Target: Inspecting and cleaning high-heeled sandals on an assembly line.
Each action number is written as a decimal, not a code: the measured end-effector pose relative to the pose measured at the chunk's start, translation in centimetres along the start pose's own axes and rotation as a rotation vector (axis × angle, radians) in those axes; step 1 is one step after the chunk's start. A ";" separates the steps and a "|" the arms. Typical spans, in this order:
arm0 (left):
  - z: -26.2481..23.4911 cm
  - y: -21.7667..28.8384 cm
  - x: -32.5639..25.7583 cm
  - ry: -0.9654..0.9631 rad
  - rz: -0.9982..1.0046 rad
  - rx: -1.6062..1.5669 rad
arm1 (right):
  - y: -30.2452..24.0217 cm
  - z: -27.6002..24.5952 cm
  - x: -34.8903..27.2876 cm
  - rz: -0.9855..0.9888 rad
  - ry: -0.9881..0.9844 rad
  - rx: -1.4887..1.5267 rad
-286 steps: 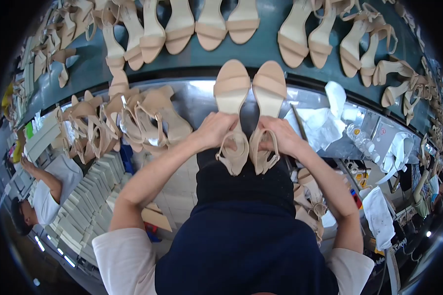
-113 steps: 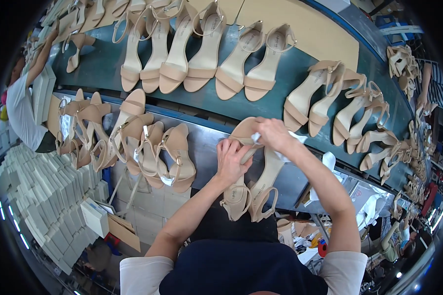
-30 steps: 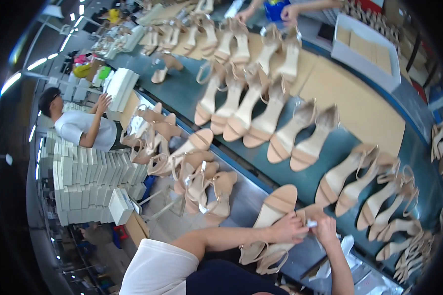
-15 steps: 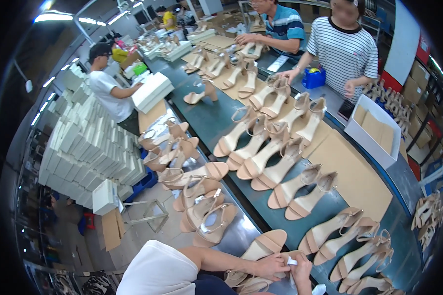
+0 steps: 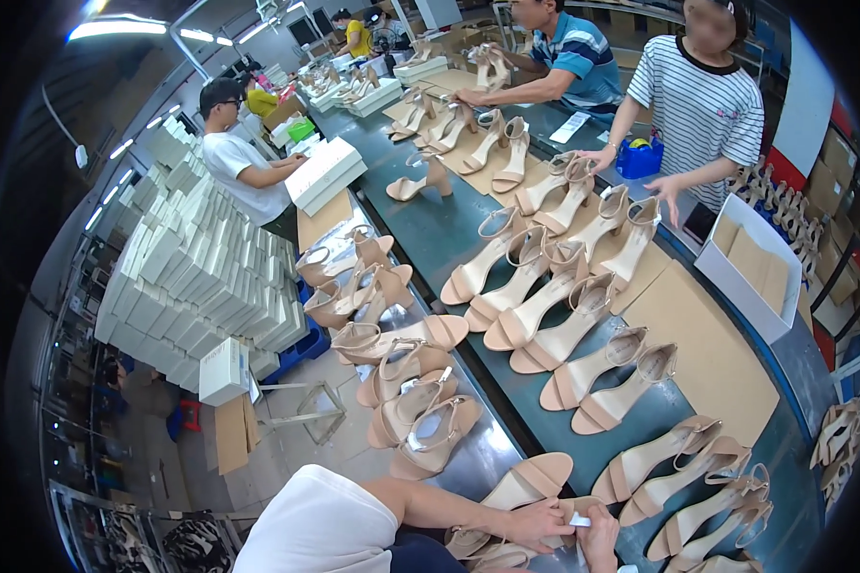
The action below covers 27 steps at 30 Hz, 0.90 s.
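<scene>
Cool white light here, with the ceiling tube (image 5: 117,28) at upper left burning right out and a bright glare bouncing off the metal bench (image 5: 492,435)! Lower left sinks into murky gloom, while the mid-picture sandals (image 5: 509,329) look well lit and fairly crisp. And the fisheye bows the green worktop (image 5: 419,226) before everything fades to black at the rim!

Lit ceiling tubes (image 5: 117,29), tiled floor (image 5: 287,460), green worktop (image 5: 430,244)

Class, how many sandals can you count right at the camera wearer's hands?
2: one sandal reaches past the left hand; the other sandal, to its right, is at the right hand. Both are partly hidden; more may be.
</scene>
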<state>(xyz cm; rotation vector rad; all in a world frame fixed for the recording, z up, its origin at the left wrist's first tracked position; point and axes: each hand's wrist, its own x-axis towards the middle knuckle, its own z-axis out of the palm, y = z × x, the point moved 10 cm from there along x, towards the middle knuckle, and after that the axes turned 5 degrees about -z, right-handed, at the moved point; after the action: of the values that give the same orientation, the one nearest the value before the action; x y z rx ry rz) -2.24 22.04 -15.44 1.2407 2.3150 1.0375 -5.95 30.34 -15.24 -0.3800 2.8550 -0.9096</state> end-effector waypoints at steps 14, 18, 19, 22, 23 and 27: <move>-1.1 -0.3 0.3 -0.034 -0.005 0.014 | -0.5 -1.0 -0.2 0.018 -0.095 0.041; -0.4 -0.3 0.5 -0.047 -0.001 0.036 | 0.3 -0.1 -0.2 -0.005 -0.186 -0.017; -0.4 -0.3 0.4 -0.024 0.004 0.033 | -0.2 0.1 0.6 -0.010 -0.182 -0.016; -1.0 -0.3 0.4 0.011 0.027 -0.025 | -1.2 -0.9 2.9 0.010 -0.019 0.024; -0.8 -0.2 0.4 -0.003 0.007 0.003 | -1.1 -0.6 2.3 0.023 -0.027 0.034; -1.7 -0.6 -0.1 -0.014 -0.050 0.004 | -0.4 0.1 -0.1 0.002 -0.229 0.025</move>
<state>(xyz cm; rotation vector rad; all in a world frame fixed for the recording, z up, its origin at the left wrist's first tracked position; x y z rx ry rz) -3.46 20.98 -14.73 1.1817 2.3265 1.0045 -5.71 29.99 -15.09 -0.4476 2.6329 -0.8414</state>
